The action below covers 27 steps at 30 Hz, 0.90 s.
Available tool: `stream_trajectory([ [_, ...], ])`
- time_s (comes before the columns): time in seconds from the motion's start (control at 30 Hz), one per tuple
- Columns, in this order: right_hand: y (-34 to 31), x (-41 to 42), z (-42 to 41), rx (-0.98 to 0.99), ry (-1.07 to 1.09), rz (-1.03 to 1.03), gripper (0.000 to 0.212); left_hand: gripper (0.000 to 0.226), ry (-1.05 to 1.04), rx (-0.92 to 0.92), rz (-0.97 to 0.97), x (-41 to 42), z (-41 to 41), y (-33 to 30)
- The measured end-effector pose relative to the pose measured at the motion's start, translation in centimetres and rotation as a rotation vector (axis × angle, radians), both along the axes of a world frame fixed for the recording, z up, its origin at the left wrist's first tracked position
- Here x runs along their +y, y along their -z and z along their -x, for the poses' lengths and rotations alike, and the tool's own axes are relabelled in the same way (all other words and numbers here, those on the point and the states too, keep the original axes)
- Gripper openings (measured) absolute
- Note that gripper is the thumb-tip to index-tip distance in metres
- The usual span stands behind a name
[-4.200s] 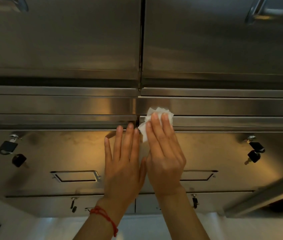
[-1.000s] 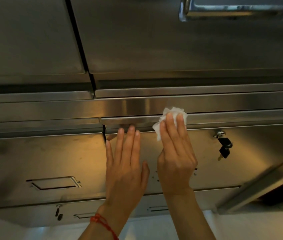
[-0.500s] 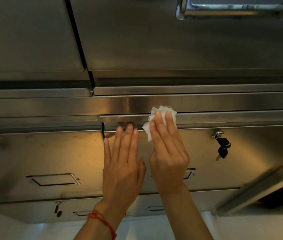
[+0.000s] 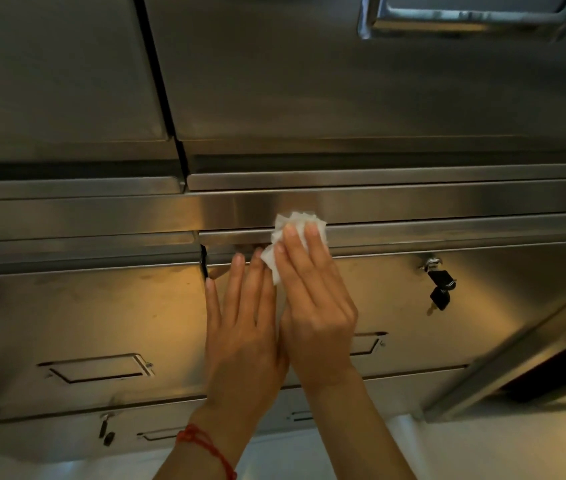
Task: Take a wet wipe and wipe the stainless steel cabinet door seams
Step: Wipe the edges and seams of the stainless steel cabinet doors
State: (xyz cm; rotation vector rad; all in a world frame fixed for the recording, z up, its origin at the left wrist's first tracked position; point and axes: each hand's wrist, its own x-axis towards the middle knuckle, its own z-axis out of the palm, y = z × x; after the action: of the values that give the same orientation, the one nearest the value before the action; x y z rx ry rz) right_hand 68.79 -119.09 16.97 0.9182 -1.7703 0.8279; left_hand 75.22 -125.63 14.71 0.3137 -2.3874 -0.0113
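A right hand [image 4: 312, 306] presses a crumpled white wet wipe [image 4: 297, 233] under straight fingers onto the horizontal top seam [image 4: 413, 233] of a brushed stainless steel cabinet door [image 4: 395, 306]. The left hand [image 4: 243, 327] rests flat and empty beside it. Wiping looks underway; other seams likely remain.

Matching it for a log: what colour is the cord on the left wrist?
Red, a thin cord round the left wrist; the head view shows it.

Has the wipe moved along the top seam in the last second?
Yes. The wet wipe under the right hand has slid left, away from the keys and toward the vertical gap between doors.
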Motion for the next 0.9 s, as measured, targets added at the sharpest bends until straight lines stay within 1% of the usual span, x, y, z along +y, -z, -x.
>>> stream_trajectory([
  [0.1, -0.1, 0.8, 0.5, 0.030, 0.017, -0.022, 0.025, 0.061, 0.014, 0.004, -0.020, -0.1, -0.1, -0.2],
  [0.23, 0.0, 2.0, 1.3, 0.037, 0.105, 0.027, 0.021, 0.062, 0.027, 0.023, -0.050, 0.0, 0.0, -0.2],
  [0.37, 0.0, 1.6, 1.0, 0.001, 0.095, 0.033, 0.022, 0.063, 0.014, 0.046, -0.066, 0.3, 0.3, 0.1],
  [0.53, -0.1, 2.7, 1.8, 0.061, 0.070, -0.018, 0.022, 0.063, 0.002, 0.066, -0.060, 0.5, 0.5, 0.3],
  [0.63, 0.0, 3.3, 2.3, 0.046, 0.078, -0.006, 0.022, 0.063, -0.017, 0.080, -0.029, 0.6, 0.6, 0.4],
  [0.8, 0.0, 4.1, 2.8, 0.041, 0.073, -0.007, 0.024, 0.066, -0.059, 0.076, -0.060, 1.6, 1.1, 0.2],
  [0.9, 0.0, 4.4, 3.0, 0.037, 0.081, 0.006, 0.028, 0.066, -0.050, 0.052, -0.027, 2.1, 1.4, 0.0],
])
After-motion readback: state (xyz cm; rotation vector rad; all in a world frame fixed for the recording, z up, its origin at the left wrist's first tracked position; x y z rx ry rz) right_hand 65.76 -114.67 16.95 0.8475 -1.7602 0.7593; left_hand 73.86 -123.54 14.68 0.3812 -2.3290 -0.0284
